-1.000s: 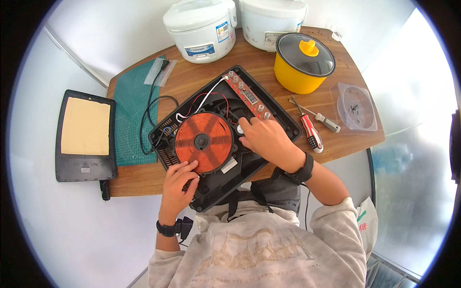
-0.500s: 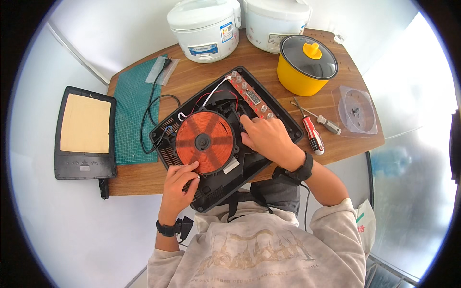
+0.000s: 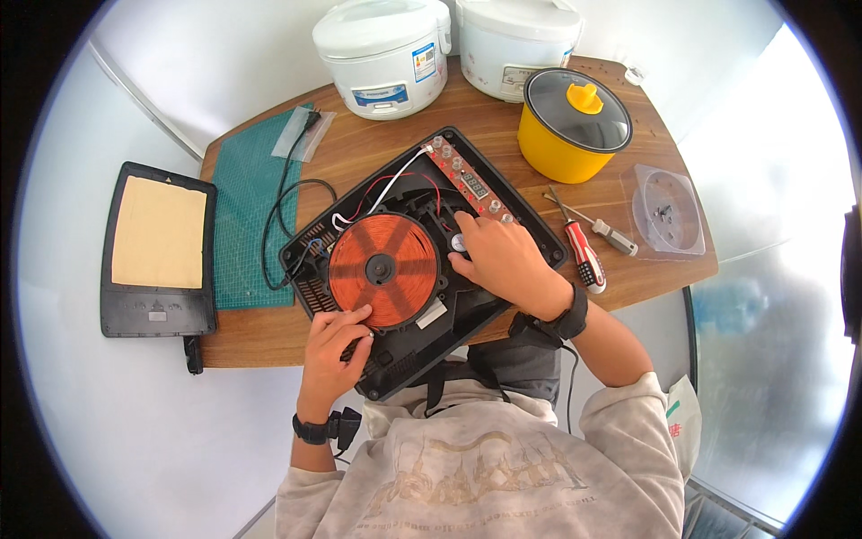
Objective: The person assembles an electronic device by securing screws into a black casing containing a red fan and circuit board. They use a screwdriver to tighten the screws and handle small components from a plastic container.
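Copper coil [image 3: 384, 268], a flat ribbed disc in black plastic housing [image 3: 503, 202], touched by both loosely curled, empty hands.

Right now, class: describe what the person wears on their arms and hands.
Both hands are bare. The left hand has a black wristband with a small black clip-like attachment. The right hand has a black watch-style band. Beige sweatshirt sleeves are pushed up the forearms.

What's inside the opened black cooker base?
Inside the black cooker base: a copper coil, red and white wires, and a red control board. The right hand and left hand cover parts beneath them.
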Demonstrator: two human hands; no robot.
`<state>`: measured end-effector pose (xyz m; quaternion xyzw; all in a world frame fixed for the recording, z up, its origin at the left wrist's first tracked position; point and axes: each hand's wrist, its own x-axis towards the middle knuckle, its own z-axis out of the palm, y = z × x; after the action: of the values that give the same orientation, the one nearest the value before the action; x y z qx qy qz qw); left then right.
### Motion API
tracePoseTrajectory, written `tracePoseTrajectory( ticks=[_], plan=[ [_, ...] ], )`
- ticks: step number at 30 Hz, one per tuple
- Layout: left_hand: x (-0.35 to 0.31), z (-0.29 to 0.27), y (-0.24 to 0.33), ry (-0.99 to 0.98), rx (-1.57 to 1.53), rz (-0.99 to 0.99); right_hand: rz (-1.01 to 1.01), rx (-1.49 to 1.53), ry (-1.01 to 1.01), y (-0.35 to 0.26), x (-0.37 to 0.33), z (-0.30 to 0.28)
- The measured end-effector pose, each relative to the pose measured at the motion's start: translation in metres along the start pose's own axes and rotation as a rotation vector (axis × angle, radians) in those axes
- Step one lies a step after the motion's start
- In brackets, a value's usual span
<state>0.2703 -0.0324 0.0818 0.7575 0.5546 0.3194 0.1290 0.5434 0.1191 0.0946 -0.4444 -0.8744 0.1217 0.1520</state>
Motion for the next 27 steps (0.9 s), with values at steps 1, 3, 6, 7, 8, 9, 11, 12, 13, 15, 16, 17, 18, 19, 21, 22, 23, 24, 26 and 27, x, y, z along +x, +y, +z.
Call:
tracePoseTrajectory(
  ticks=[1,3,6,7,8,9,11,12,13,15,16,17,18,19,21,22,23,24,26,27],
  plan=[
    [-0.0003,0.0,0.0001,0.003,-0.001,0.0,0.008,0.024,-0.03,0.0023,0.0024,-0.0006],
    [-0.0002,0.0001,0.0008,0.006,-0.017,-0.015,0.017,0.076,-0.048,0.0035,0.0036,-0.001],
    [0.0,0.0004,0.0022,0.006,-0.036,-0.027,0.02,0.148,-0.024,0.0,0.0003,0.0002],
    [-0.0003,0.0003,0.0027,0.005,-0.04,-0.031,0.022,0.164,-0.024,-0.0021,-0.0011,0.001],
    [-0.0002,0.0001,0.0026,0.008,-0.038,-0.032,0.024,0.18,-0.024,-0.0031,-0.0013,0.0016],
    [0.0,-0.0001,0.0025,0.007,-0.038,-0.033,-0.002,0.167,0.0,-0.0028,-0.0011,0.0019],
    [-0.0003,-0.0003,0.0025,0.004,-0.036,-0.032,-0.053,0.142,0.047,-0.0018,-0.0004,0.0025],
    [-0.0001,-0.0002,0.0025,0.004,-0.033,-0.03,-0.064,0.14,0.058,-0.0015,-0.0006,0.0026],
    [0.0,0.0,0.0025,0.004,-0.03,-0.027,-0.075,0.137,0.069,-0.0014,-0.0011,0.0031],
    [-0.0005,0.0009,0.0012,0.009,-0.035,-0.027,-0.084,0.136,0.08,-0.0011,-0.0012,0.0031],
    [-0.0008,0.0012,0.0007,0.012,-0.037,-0.027,-0.082,0.137,0.081,-0.0009,-0.0008,0.0028],
    [-0.0005,0.0011,0.0009,0.012,-0.038,-0.027,-0.08,0.138,0.081,-0.0007,-0.0003,0.0024],
    [-0.0001,0.0005,0.0018,0.012,-0.038,-0.03,-0.051,0.142,0.032,-0.0005,0.0008,0.0018],
    [-0.0001,0.0002,0.0022,0.013,-0.039,-0.032,-0.022,0.147,-0.018,-0.0001,0.0024,0.0007],
    [-0.0006,-0.0002,0.0018,0.016,-0.041,-0.029,0.005,0.144,-0.068,0.0002,0.0037,0.0001],
    [-0.0007,-0.0006,0.0015,0.019,-0.043,-0.028,0.003,0.138,-0.068,0.0005,0.0039,0.0003],
    [-0.0006,-0.0008,0.0014,0.017,-0.045,-0.025,0.001,0.131,-0.069,0.0008,0.0041,0.0006],
    [-0.0006,-0.0003,0.0013,0.016,-0.048,-0.024,-0.019,0.118,-0.026,0.0011,0.0037,0.0015],
    [0.0002,0.0,0.0012,0.018,-0.049,-0.02,-0.059,0.092,0.06,0.0011,0.0015,0.0039],
    [0.0013,-0.0001,0.0022,0.018,-0.05,-0.016,-0.064,0.097,0.064,0.0014,0.0005,0.0045]
  ],
)
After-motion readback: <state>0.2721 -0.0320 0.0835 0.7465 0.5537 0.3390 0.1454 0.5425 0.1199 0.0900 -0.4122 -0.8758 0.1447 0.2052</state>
